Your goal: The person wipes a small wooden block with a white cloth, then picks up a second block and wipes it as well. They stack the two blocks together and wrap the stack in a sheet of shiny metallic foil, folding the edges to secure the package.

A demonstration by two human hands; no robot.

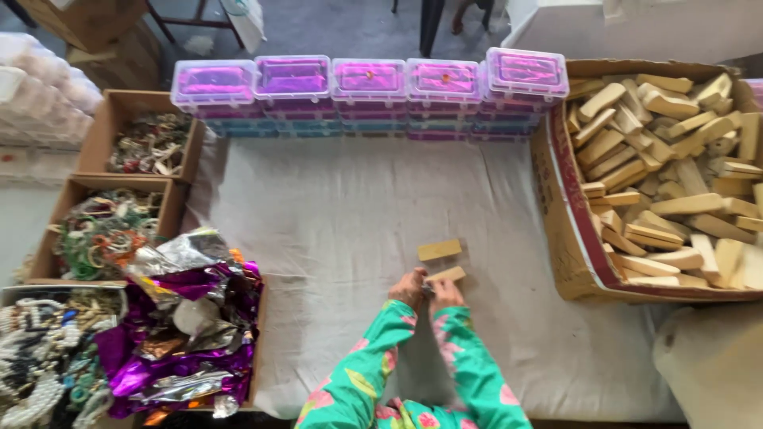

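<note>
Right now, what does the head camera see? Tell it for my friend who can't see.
Two hands, left hand and right hand, hold a small wooden block on a white cloth; another block lies just beyond. A cardboard box of wooden blocks sits right, purple-lidded boxes behind.

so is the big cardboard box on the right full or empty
Full: the cardboard box is heaped with pale wooden blocks up to its rim.
</note>
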